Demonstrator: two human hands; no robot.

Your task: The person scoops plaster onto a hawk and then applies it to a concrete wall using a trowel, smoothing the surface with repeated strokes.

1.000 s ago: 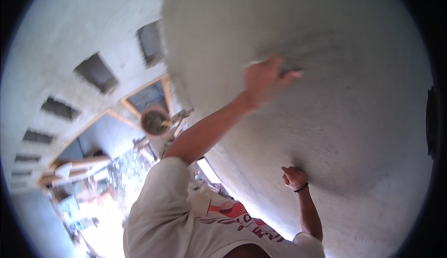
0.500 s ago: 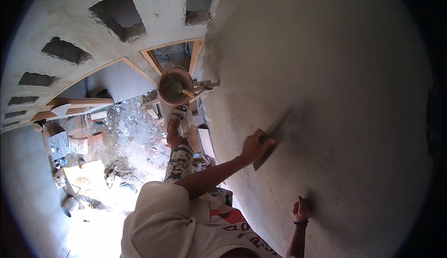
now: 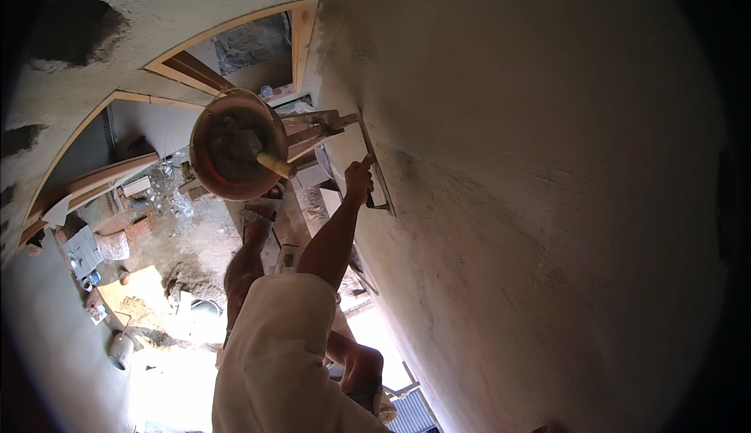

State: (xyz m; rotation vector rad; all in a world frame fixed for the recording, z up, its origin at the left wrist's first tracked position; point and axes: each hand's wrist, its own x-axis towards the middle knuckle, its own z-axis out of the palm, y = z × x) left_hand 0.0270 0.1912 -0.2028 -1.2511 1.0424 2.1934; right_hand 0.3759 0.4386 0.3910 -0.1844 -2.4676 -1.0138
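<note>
My left hand (image 3: 359, 179) is closed round the handle of a plastering trowel (image 3: 381, 184). The trowel's long, thin blade lies against or very close to the grey plastered wall (image 3: 540, 198), near the corner. Left of that hand stands a reddish-brown bucket (image 3: 210, 179) with wet grey mortar inside. A tool with a wooden handle (image 3: 275, 165) rests in the bucket, its handle across the rim. Only a small reddish-brown patch, perhaps my right hand (image 3: 552, 428), shows at the bottom edge; its fingers cannot be made out.
Wooden boards (image 3: 313, 132) stick out beside the bucket, close to the wall. My bare leg (image 3: 249, 253) stands above the floor far below. Wooden frames (image 3: 305, 42) line openings in the other wall. Rubble, a metal pot (image 3: 120, 350) and sheets lie on the floor.
My left hand has carried the trowel down the wall toward the corner and the bucket. The view has shifted, the bucket looks larger, and my right hand has nearly left the picture.
</note>
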